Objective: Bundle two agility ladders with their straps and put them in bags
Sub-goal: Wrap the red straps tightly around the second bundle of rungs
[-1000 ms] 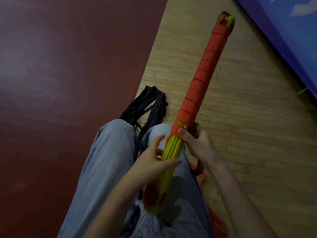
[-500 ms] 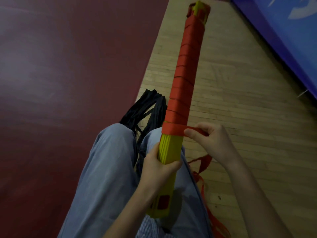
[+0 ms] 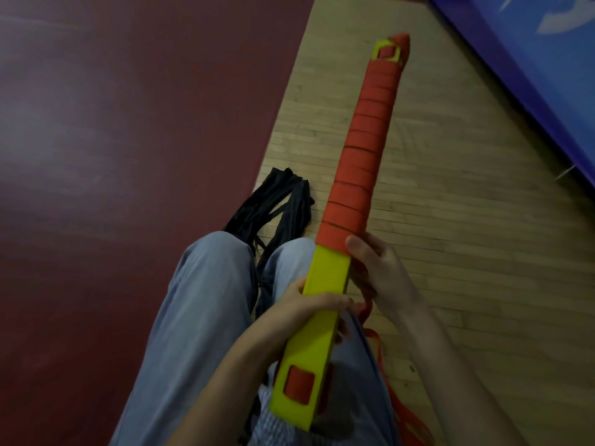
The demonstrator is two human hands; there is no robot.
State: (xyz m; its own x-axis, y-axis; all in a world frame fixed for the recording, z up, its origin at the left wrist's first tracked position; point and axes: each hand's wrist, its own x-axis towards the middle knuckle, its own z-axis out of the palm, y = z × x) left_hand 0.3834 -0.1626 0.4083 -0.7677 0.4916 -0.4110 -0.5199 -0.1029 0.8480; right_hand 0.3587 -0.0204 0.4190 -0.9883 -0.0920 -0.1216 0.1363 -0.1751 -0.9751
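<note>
A stack of yellow ladder rungs (image 3: 325, 284) lies slanted across my lap, its far half wound with the red strap (image 3: 360, 159). My left hand (image 3: 309, 309) grips the bare yellow part from the left, fingers curled over its face. On the right side of the stack, my right hand (image 3: 375, 268) holds it at the lowest wrap, thumb on the red strap. The loose red strap (image 3: 399, 403) trails down past my right thigh onto the floor. A black strap bundle (image 3: 277, 207) lies on the floor beyond my knees.
I sit with legs in blue jeans (image 3: 199, 304) stretched forward. A dark red mat (image 3: 122, 140) covers the floor at left, wooden boards (image 3: 467, 220) run at right, and a blue mat (image 3: 528, 56) edges the top right corner.
The bundle has rotated so its flat yellow face shows, and its far end has swung right. My right hand has moved from pulling the strap out sideways to lying against the stack.
</note>
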